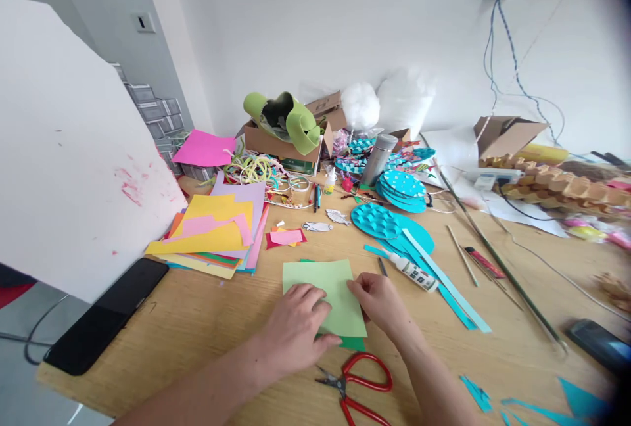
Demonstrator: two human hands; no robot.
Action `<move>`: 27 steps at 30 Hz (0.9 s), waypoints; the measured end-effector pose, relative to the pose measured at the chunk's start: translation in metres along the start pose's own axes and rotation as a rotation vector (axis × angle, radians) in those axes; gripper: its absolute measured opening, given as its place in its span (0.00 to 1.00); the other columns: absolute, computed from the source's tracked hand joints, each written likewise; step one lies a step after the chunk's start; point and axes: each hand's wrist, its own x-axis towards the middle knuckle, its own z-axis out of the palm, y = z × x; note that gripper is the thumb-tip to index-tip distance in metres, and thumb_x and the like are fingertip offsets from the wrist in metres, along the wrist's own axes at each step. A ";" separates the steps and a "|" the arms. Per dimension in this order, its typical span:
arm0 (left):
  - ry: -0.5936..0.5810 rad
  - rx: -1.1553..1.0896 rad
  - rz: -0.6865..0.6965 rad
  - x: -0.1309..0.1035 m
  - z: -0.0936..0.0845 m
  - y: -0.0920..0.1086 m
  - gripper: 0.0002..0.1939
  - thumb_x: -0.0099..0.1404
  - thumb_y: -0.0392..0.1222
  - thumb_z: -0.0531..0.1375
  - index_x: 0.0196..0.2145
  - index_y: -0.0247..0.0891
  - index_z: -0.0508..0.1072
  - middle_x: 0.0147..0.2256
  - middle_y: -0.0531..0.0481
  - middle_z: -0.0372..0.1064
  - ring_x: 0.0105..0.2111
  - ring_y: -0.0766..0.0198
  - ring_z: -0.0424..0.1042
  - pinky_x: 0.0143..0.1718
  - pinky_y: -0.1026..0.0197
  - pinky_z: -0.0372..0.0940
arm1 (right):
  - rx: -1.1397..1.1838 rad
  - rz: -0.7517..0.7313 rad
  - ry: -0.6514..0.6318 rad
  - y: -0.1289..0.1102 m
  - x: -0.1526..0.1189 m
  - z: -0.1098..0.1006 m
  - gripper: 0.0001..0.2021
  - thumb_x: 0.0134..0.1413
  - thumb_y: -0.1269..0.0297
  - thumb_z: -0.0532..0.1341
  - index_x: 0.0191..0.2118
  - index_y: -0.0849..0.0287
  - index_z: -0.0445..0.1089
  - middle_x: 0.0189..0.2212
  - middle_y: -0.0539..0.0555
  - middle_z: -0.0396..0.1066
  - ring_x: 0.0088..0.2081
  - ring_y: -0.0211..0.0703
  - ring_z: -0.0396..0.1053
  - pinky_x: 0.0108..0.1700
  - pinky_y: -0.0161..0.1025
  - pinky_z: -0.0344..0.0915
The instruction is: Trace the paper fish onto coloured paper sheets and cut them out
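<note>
A light green sheet of paper [340, 294] lies on the wooden table in front of me, over a darker green sheet [353, 342] that shows at its near and far edges. My left hand [303, 327] rests on the light green sheet, palm down, fingers spread. At the sheet's right edge, my right hand [377, 301] pinches the paper between thumb and fingers; whether the darker sheet is in that pinch is hidden. Red-handled scissors [345, 383] lie with blades parted just below the paper. A white glue bottle [411, 271] lies on its side to the right of my right hand.
Stacked coloured paper [211, 229] and a black phone [108, 314] are at left, beside a white board [73, 150]. Blue card ovals [377, 221], a grey flask [379, 158] and a box [276, 140] stand behind. A long thin rod [497, 255] crosses the right side, near blue scraps [582, 400].
</note>
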 end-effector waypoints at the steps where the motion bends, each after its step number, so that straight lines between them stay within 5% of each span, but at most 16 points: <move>1: -0.007 0.016 0.009 0.000 0.001 0.000 0.21 0.55 0.53 0.66 0.41 0.38 0.71 0.45 0.46 0.68 0.47 0.53 0.64 0.50 0.51 0.60 | -0.022 0.005 -0.020 0.000 0.000 -0.001 0.15 0.48 0.60 0.57 0.16 0.56 0.56 0.09 0.46 0.60 0.13 0.36 0.62 0.16 0.31 0.53; 7: -0.015 0.058 0.046 0.000 0.002 -0.002 0.27 0.51 0.56 0.68 0.44 0.38 0.70 0.48 0.45 0.67 0.50 0.51 0.62 0.53 0.49 0.58 | 0.041 0.057 -0.181 0.005 0.002 -0.006 0.16 0.51 0.59 0.55 0.16 0.55 0.56 0.07 0.46 0.60 0.10 0.37 0.61 0.12 0.31 0.54; 14: -0.009 0.072 0.067 -0.001 0.002 -0.004 0.17 0.58 0.40 0.63 0.46 0.38 0.69 0.50 0.45 0.66 0.52 0.54 0.61 0.57 0.49 0.55 | 0.051 0.128 -0.275 0.009 0.004 -0.004 0.17 0.53 0.61 0.54 0.15 0.56 0.58 0.08 0.48 0.65 0.09 0.34 0.59 0.11 0.30 0.54; 27: -0.022 0.016 0.110 -0.003 0.006 -0.003 0.16 0.59 0.46 0.63 0.44 0.38 0.70 0.47 0.46 0.68 0.52 0.55 0.61 0.56 0.50 0.56 | -0.077 0.052 -0.307 0.016 0.005 -0.007 0.17 0.54 0.57 0.56 0.18 0.55 0.60 0.08 0.48 0.64 0.09 0.37 0.60 0.10 0.31 0.52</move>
